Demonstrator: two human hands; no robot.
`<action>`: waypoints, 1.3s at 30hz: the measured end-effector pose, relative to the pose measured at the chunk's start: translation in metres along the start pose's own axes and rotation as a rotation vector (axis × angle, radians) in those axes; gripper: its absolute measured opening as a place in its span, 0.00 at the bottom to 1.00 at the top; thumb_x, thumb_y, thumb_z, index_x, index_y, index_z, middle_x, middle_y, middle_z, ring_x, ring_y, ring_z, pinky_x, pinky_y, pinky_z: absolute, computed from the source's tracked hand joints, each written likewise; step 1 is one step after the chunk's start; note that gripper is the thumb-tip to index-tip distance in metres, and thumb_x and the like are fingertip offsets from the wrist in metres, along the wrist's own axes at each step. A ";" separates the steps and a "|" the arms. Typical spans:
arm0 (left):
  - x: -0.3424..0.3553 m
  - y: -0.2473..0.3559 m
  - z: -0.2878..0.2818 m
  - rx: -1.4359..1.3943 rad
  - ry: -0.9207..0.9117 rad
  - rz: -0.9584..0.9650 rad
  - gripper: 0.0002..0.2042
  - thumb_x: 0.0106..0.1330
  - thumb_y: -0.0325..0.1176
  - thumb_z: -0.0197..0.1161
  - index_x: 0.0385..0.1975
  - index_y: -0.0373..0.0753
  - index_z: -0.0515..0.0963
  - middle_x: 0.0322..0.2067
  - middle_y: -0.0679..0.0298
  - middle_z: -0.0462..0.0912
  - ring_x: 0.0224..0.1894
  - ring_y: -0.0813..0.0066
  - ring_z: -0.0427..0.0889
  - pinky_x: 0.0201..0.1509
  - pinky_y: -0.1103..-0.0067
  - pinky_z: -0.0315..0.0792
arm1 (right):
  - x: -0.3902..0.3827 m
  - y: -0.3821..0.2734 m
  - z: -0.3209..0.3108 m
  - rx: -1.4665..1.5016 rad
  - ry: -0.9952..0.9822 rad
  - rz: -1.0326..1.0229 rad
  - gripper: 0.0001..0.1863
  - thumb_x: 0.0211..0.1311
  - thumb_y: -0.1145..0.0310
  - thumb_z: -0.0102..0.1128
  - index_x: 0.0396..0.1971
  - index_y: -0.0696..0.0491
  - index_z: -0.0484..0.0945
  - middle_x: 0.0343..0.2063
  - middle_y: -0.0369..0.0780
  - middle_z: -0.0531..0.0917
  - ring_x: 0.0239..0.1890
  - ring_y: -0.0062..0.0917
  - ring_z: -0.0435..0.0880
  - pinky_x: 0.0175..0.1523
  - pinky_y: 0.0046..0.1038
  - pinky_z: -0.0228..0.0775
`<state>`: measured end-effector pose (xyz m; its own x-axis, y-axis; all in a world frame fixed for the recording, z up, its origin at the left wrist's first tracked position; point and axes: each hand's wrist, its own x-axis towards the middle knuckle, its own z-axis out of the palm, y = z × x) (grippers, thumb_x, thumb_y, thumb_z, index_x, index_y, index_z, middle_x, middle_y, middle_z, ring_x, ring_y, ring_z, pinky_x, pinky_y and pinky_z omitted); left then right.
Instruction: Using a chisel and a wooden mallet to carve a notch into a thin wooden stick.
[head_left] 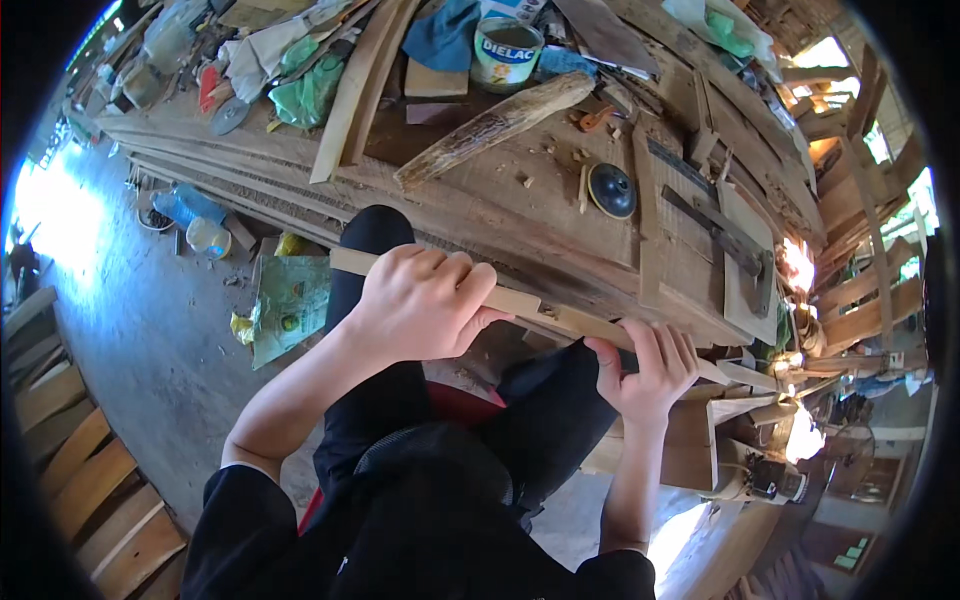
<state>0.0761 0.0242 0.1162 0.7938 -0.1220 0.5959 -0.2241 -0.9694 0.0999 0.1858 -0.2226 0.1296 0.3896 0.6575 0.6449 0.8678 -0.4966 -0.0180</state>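
A long, narrow wooden strip (518, 303) lies crosswise above my knees, with a small notch near its middle. My left hand (425, 300) wraps over its left part in a closed grip. Farther right, my right hand (652, 372) pinches the strip between thumb and fingers. The strip slopes slightly down toward the right, and its left end pokes out past my left knuckles. Just beyond my hands is the front edge of a wooden workbench (590, 250).
On the bench are a rough wood billet (495, 130), a tin can (505, 58), a round black disc (611, 190), a clamp-like metal tool (715, 230) and green plastic bags (308, 90). Curved wooden pieces (75, 450) stand at lower left. A green sheet (290, 305) hangs by my left knee.
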 end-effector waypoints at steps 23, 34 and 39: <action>0.017 0.001 0.013 -0.096 0.107 -0.129 0.18 0.56 0.46 0.67 0.22 0.41 0.67 0.16 0.66 0.74 0.17 0.68 0.78 0.19 0.76 0.69 | 0.012 0.008 0.009 -0.054 0.165 0.104 0.19 0.49 0.51 0.71 0.27 0.51 0.79 0.19 0.33 0.78 0.18 0.28 0.76 0.24 0.27 0.65; -0.080 0.004 0.156 0.001 -0.448 0.003 0.14 0.53 0.40 0.59 0.33 0.35 0.76 0.26 0.58 0.81 0.34 0.58 0.83 0.40 0.68 0.75 | -0.124 0.026 0.097 0.023 -0.619 0.251 0.18 0.48 0.52 0.68 0.28 0.52 0.82 0.23 0.43 0.81 0.26 0.43 0.79 0.36 0.40 0.69; -0.101 0.002 0.170 -0.181 -0.941 -0.170 0.10 0.47 0.32 0.63 0.29 0.38 0.84 0.31 0.54 0.84 0.40 0.59 0.83 0.43 0.66 0.76 | -0.120 0.005 0.118 -0.016 -0.956 0.170 0.18 0.40 0.53 0.69 0.24 0.54 0.84 0.22 0.44 0.82 0.29 0.41 0.81 0.42 0.39 0.70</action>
<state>0.0913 -0.0017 -0.0788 0.9333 -0.1797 -0.3108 -0.0855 -0.9520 0.2938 0.1794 -0.2370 -0.0382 0.6018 0.7554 -0.2590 0.7751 -0.6307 -0.0384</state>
